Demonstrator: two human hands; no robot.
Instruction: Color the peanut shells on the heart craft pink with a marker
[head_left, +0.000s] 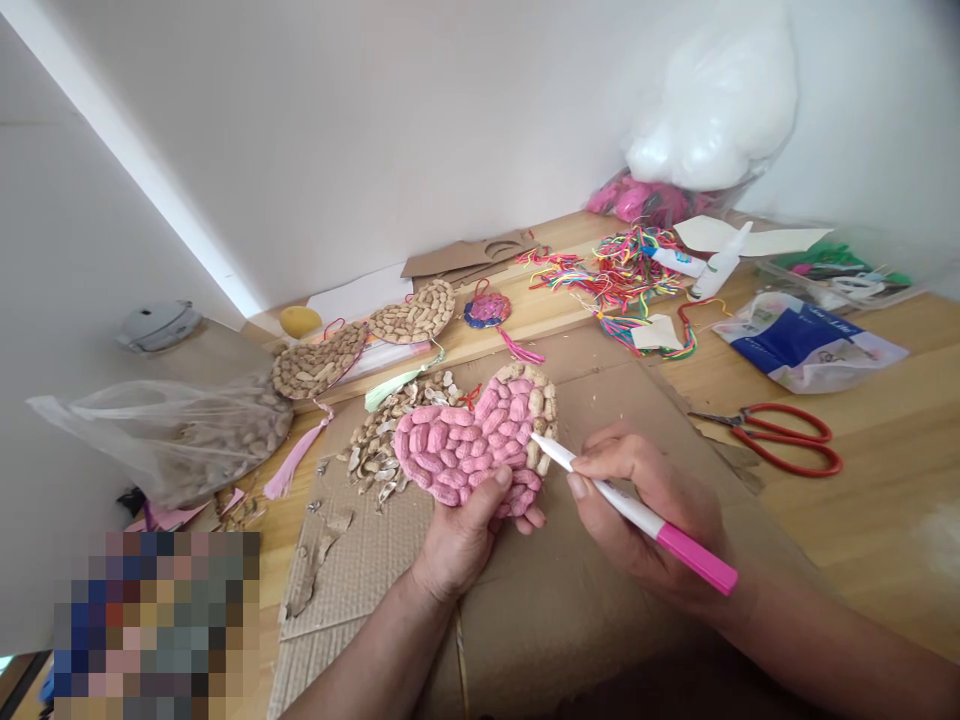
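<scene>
My left hand (469, 535) grips the lower edge of a heart-shaped peanut-shell craft (457, 450), thumb on its front. Most of its shells are pink; those along the right edge are bare tan. Between the fingers of my right hand (645, 500) is a white marker (630, 508) with a pink end, its tip at the boundary of pink and tan shells. A pile of loose peanut shells (367, 455) lies behind the heart on the cardboard sheet (600, 620).
Red-handled scissors (795, 440) lie at right, near a blue and white packet (810, 340). Tangled colored threads (630, 265) and a glue bottle (721, 262) sit farther back. Peanut crafts with tassels (322, 360) and a plastic bag of peanuts (217, 450) stand at left.
</scene>
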